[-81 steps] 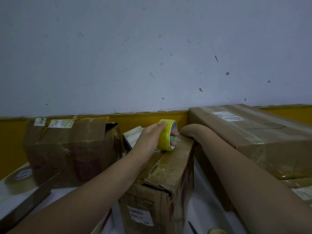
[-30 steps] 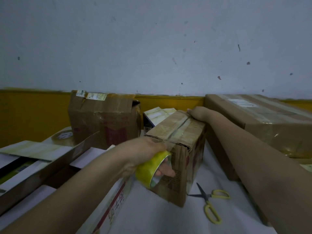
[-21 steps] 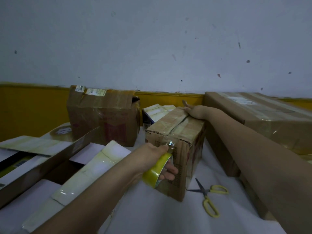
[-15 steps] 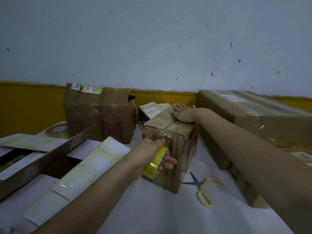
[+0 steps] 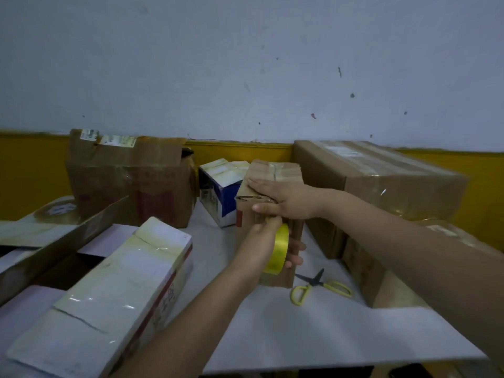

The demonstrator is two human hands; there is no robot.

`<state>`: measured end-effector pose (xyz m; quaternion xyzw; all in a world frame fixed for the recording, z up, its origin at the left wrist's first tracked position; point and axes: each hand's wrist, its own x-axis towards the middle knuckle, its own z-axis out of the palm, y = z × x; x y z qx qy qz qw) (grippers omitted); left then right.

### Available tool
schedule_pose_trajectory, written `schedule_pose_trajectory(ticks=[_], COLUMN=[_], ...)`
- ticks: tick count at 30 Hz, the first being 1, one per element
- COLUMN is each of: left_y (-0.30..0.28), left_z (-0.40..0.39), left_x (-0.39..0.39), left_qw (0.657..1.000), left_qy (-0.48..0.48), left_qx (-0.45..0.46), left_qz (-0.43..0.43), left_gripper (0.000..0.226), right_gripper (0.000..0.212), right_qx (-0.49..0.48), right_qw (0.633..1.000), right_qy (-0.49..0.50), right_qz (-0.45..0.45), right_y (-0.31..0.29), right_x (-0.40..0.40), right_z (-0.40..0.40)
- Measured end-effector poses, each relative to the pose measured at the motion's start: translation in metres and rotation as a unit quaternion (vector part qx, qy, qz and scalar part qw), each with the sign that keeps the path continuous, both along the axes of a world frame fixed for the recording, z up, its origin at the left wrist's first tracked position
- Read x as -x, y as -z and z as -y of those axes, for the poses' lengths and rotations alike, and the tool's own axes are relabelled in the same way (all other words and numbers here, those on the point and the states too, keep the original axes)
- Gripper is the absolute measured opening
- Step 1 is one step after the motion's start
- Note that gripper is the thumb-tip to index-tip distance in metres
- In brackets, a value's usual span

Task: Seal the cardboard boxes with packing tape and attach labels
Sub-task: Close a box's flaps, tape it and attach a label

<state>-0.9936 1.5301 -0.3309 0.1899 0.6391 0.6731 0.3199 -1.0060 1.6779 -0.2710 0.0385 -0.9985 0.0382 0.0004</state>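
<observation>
White table [image 5: 272, 336]: left hand [image 5: 266, 241] grips tape roll [image 5: 279, 253] against box [image 5: 275, 173].

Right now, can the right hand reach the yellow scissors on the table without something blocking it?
Probably yes. The yellow-handled scissors lie in the open on the white table, just below the right hand. That hand rests on the small cardboard box, so it must let go first.
</observation>
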Motion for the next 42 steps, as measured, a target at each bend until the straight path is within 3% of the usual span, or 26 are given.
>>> schedule_pose_trajectory(ticks=[3, 10, 13, 16, 17, 19, 21, 23, 31, 37, 42], left_y=[0.011, 0.035, 0.040, 0.048, 0.049, 0.051, 0.052, 0.052, 0.057, 0.059, 0.059], left_z=[0.000, -0.008, -0.006, -0.001, 0.000, -0.001, -0.004, -0.006, -0.003, -0.002, 0.001], left_x=[0.003, -0.005, -0.008, -0.012, -0.014, -0.014, -0.014, -0.015, -0.014, -0.014, -0.016], left_qw=[1.000, 0.998, 0.992, 0.980, 0.980, 0.982, 0.984, 0.984, 0.982, 0.983, 0.981], left_qy=[0.019, -0.034, -0.123, -0.163, -0.152, -0.119, -0.089, -0.075, -0.067, -0.061, -0.060], left_qx=[-0.008, -0.016, -0.039, -0.095, -0.108, -0.125, -0.132, -0.134, -0.147, -0.140, -0.136], left_qz=[-0.011, 0.055, 0.008, -0.059, -0.070, -0.075, -0.074, -0.087, -0.096, -0.105, -0.123], left_gripper=[0.028, 0.029, 0.034, 0.033, 0.030, 0.023, 0.019, 0.017, 0.016, 0.015, 0.021], right_gripper=[0.074, 0.069, 0.064, 0.035, 0.023, 0.014, 0.031, 0.049, 0.073, 0.031, 0.027], right_qx=[-0.021, -0.055, -0.098, -0.003, 0.037, 0.086, 0.086, 0.088, 0.116, 0.033, 0.049], right_qw=[0.999, 0.994, 0.971, 0.891, 0.869, 0.876, 0.901, 0.911, 0.904, 0.919, 0.900], right_qy=[-0.022, -0.044, -0.031, 0.070, 0.136, 0.280, 0.374, 0.393, 0.411, 0.389, 0.430], right_qz=[-0.023, -0.082, -0.217, -0.448, -0.474, -0.382, -0.204, -0.090, 0.033, 0.050, 0.045], right_y=[0.004, 0.013, 0.025, 0.061, 0.078, 0.115, 0.150, 0.170, 0.156, 0.148, 0.147], right_x=[0.004, 0.001, -0.016, -0.062, -0.081, -0.107, -0.116, -0.116, -0.109, -0.112, -0.122], right_z=[-0.003, -0.003, 0.000, 0.000, 0.001, -0.003, -0.008, -0.009, -0.011, 0.000, 0.000])
